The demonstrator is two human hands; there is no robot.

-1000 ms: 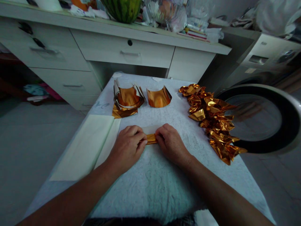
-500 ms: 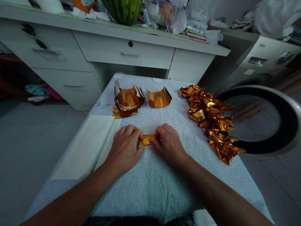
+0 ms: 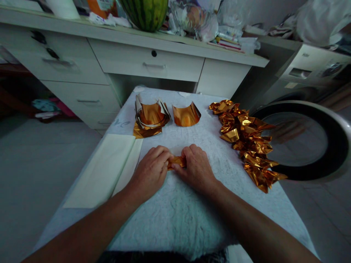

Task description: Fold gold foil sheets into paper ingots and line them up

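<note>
A narrow folded strip of gold foil (image 3: 177,162) lies between my hands at the middle of the cloth-covered table. My left hand (image 3: 155,168) grips its left end with the fingers closed. Its right end is pinched by my right hand (image 3: 196,166), the thumb resting on the foil. Beyond them, a stack of curved gold sheets (image 3: 150,115) stands beside a single curved gold sheet (image 3: 186,116). Folded pale paper (image 3: 100,170) is spread to the left of my left hand.
Crumpled gold foil pieces (image 3: 246,140) line the table's right side. The round open door of a washing machine (image 3: 336,142) is close to that edge. A white drawer cabinet (image 3: 156,65) with a watermelon (image 3: 145,14) on top stands behind the table (image 3: 175,223).
My left hand has shifted slightly right along the foil strip. The strip's visible surface looks more creased. The whole view has shifted a little.
</note>
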